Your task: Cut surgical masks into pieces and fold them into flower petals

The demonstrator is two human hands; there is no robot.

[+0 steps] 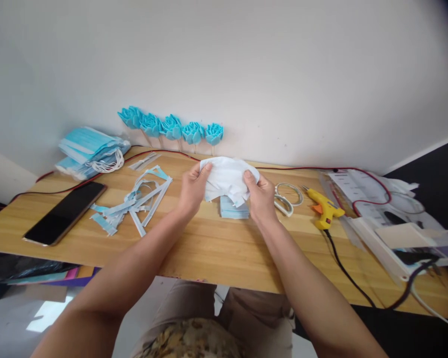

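Observation:
Between my hands a white sheet of face-mask fabric [226,178] is stretched out, its lower edge uneven and crumpled. My left hand [194,186] pinches its left side with the thumb on top. On the right side, my right hand [260,193] grips it the same way. Below the fabric, a light-blue pleated mask piece [234,209] lies on the wooden table [216,253], partly covered from view. A pair of white-handled scissors [290,195] rests just right of my right hand. Cut mask strips [136,201] lie in a loose pile to the left.
Several blue fabric flowers [171,127] on sticks lean against the wall. A stack of blue masks [87,149] is at the back left, with a phone [65,214] in front. At right are a yellow glue gun [324,208], its cord, and a white power strip [379,248].

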